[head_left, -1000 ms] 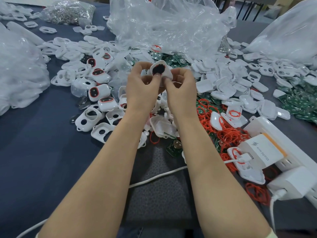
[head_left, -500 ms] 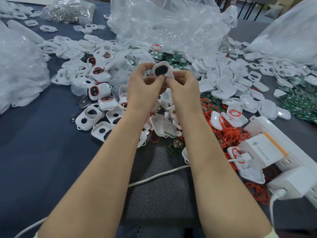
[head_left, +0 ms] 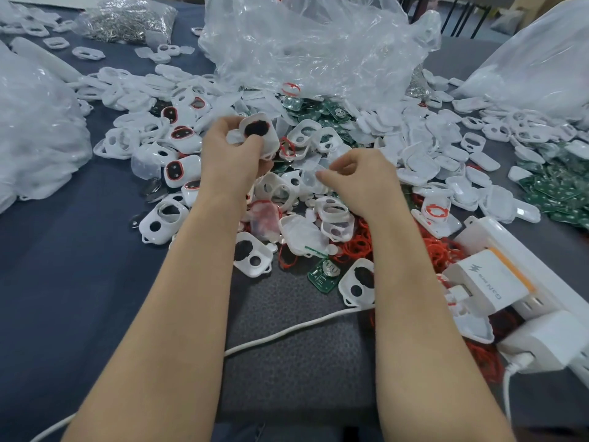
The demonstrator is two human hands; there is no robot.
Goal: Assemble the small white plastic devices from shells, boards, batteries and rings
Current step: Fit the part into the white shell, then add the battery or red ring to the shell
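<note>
Where white shells (head_left: 417,165) litter blue cloth (head_left: 79,266), plastic bags (head_left: 318,43) behind

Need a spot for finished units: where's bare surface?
Dark blue cloth left of the left forearm, between clear plastic bag and white shell pile. Grey textured mat between the forearms, crossed by a white cable. Crowded: the centre, red rings, white power strip at right.

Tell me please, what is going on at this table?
A person is assembling small white devices. The left hand grips a white shell with a dark opening, up above the heap of loose shells. The right hand hovers lower over the heap, fingers loosely curled, apparently holding nothing. Green circuit boards and red rings lie scattered around.
</note>
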